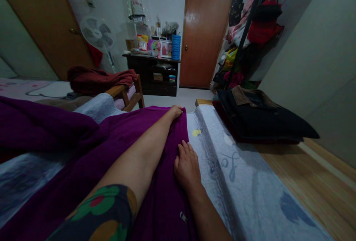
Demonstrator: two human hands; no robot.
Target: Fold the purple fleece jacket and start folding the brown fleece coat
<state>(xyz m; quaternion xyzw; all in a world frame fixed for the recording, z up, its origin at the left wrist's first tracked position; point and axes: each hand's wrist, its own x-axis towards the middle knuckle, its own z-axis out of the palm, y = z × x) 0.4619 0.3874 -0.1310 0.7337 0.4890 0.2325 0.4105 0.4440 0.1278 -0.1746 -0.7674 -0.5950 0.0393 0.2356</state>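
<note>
A purple jacket (116,137) is spread across the bed, one sleeve stretching off to the left. A small metal zipper pull (183,217) shows near its right edge. Stretched forward, my left hand (176,111) is closed on the jacket's far right corner, its fingertips partly hidden. Closer to me, my right hand (189,165) lies on the jacket's right edge with its fingers laid out flat. Beneath the jacket is a pale blue-grey patterned bedspread (205,155).
Folded dark clothes (267,116) are stacked on the right, by a wooden bed board (306,181). Brown-red cloth (100,80) drapes over a wooden armrest (135,100) at left. Beyond are a white fan (97,35), a dark cabinet (150,77), a door (205,29) and hanging bags (264,25).
</note>
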